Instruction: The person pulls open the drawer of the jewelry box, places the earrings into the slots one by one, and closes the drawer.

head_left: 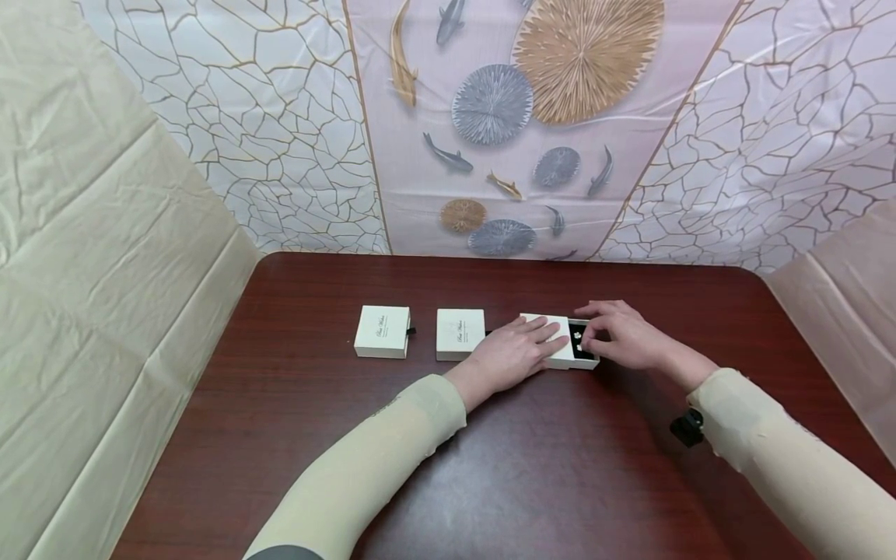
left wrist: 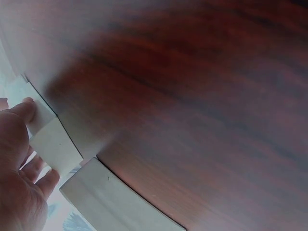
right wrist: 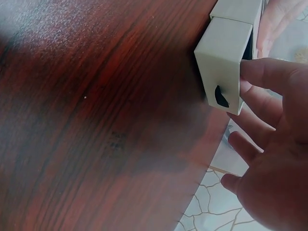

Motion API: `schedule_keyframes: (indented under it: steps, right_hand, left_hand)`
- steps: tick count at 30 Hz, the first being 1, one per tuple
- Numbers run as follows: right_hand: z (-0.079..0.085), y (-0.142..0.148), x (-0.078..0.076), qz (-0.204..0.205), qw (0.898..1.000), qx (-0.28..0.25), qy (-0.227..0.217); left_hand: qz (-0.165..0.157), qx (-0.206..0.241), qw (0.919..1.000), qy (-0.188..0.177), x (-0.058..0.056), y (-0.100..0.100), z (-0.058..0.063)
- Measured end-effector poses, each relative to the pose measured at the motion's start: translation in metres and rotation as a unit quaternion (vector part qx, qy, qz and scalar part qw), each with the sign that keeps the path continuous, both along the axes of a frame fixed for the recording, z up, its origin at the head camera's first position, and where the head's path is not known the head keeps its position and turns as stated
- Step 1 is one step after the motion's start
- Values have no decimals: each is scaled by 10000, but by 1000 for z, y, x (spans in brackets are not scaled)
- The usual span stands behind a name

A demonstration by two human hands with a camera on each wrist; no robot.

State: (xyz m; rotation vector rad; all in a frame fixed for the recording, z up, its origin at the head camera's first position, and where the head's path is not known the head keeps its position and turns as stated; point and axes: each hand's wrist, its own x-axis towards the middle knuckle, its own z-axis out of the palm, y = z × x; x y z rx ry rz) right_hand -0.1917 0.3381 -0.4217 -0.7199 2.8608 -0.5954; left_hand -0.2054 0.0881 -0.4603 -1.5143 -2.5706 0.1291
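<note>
Three white boxes with dark print stand in a row. My left hand (head_left: pixel 509 352) holds the sleeve of the rightmost box (head_left: pixel 558 352), fingers spread over its top and thumb at its near side. From the right end of that sleeve a white drawer (right wrist: pixel 219 67) sticks out, with a black ribbon pull (right wrist: pixel 221 97) on its end face. Black lining and small shiny pieces (head_left: pixel 578 337) show inside. At the drawer's open top is my right hand (head_left: pixel 623 336), thumb and index fingertips close together over the lining; I cannot tell whether they pinch something.
A middle box (head_left: pixel 460 334) stands by my left wrist, and a left box (head_left: pixel 382 331) with a black ribbon pull stands further left. All rest on a dark red-brown wooden table (head_left: pixel 546 467). Behind its far edge hangs a patterned cloth (head_left: pixel 294 155).
</note>
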Motion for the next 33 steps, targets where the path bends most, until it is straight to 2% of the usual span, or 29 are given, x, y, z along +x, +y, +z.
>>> schedule_keyframes:
  steps: [6,13,21,33]
  right_hand:
    - [-2,1,-2,-32,9999,-42,126]
    - [-8,4,-2,116,9989,-275,364]
    - [-3,0,0,-51,9993,-359,-83]
    - [-4,0,4,-91,9995,-310,-53]
  left_hand:
    - [-22,20,10000,-19,0,-1,0]
    - [-47,20,10000,0,-1,-1,0]
    - [-13,64,9999,-90,-1,-1,1]
    - [6,40,9999,-135,0,0,0]
